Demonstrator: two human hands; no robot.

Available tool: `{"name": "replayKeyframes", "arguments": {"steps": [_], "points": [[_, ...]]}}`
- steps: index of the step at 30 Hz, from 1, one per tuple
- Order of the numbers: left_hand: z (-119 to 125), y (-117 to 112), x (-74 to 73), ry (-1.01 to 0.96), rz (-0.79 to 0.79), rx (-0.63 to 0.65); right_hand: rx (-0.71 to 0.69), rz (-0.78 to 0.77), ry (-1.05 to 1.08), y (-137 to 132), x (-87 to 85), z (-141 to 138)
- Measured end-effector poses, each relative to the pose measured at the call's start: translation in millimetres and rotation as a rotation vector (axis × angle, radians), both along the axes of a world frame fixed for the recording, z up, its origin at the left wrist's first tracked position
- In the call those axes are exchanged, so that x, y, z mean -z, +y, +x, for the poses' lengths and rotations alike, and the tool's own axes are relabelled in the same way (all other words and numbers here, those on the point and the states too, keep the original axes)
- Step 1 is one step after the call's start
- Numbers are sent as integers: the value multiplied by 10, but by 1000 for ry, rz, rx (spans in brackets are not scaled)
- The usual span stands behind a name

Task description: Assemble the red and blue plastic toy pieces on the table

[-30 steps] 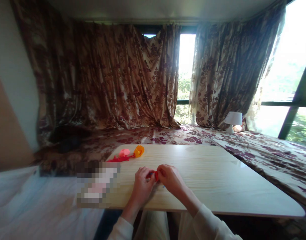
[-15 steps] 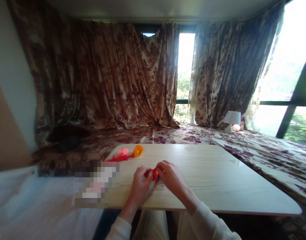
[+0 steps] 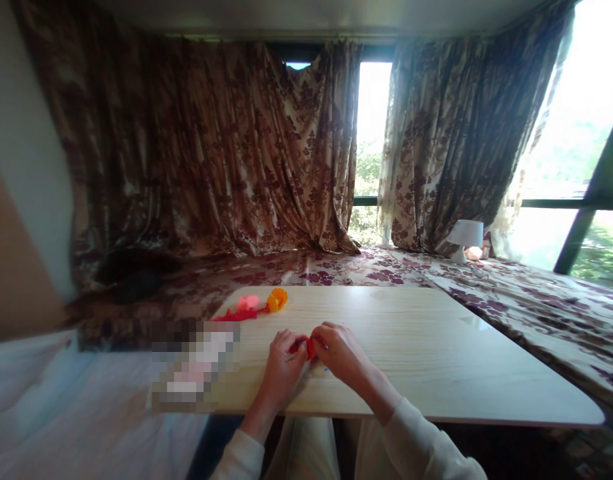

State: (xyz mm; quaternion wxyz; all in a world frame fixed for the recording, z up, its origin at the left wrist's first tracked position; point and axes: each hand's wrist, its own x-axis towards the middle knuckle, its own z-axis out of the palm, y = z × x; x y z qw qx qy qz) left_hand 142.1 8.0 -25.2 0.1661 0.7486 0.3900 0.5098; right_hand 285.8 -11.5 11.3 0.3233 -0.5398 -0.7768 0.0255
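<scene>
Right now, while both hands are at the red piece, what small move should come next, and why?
I would perhaps steady the red piece with the left hand during any small adjustment by the right hand: the left holds one side, the right is close at the other, and the hands partly hide the piece, so a firm push seems unwise.

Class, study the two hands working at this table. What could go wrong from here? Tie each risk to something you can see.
1. The red piece is small and partly covered by the fingers of the left hand, with the right hand close against it, so it might slip or be misaligned.
2. A tiny blue bit seems to lie on the table beside the right hand, which could brush it away.
</scene>
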Motion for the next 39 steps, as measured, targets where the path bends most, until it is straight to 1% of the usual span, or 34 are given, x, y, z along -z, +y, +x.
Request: {"name": "replayKeyframes", "arguments": {"steps": [2, 5, 8, 10, 13, 16, 19, 21, 25, 30, 33, 35, 37, 39], "points": [[3, -4, 1, -1, -4, -8, 21, 25, 14, 11, 30, -15], [8, 5, 18, -11, -26, -27, 33, 30, 190, 83, 131, 12], [8, 24, 44, -36, -40, -51, 87, 46, 392, 173, 214, 143], [5, 37, 59, -56, -42, -72, 103, 80, 404, 196, 217, 260], [-2, 55, 74, -92, -30, -114, 65, 65, 236, 156, 173, 373], [-9, 64, 77, -118, -27, -156, 36, -9, 57, 84, 141, 368], [-10, 67, 76, -129, -35, -171, -24, -48, -31, 34, 131, 316], [-6, 72, 78, -130, -48, -164, -41, -55, -59, 10, 124, 283], [7, 84, 86, -115, -83, -149, -32, -82, -91, -27, 139, 200], [-5, 57, 67, -146, -86, -147, 49, -76, -138, -9, 218, 109], [-38, 24, 48, -228, -78, -198, 62, -46, -188, 23, 222, 148], [-57, 15, 43, -284, -86, -238, 85, -25, -259, 26, 200, 197], [-64, 20, 47, -303, -100, -257, 89, -14, -349, 7, 166, 239], [-57, 37, 57, -286, -111, -247, 63, -20, -426, -24, 128, 269]]}}
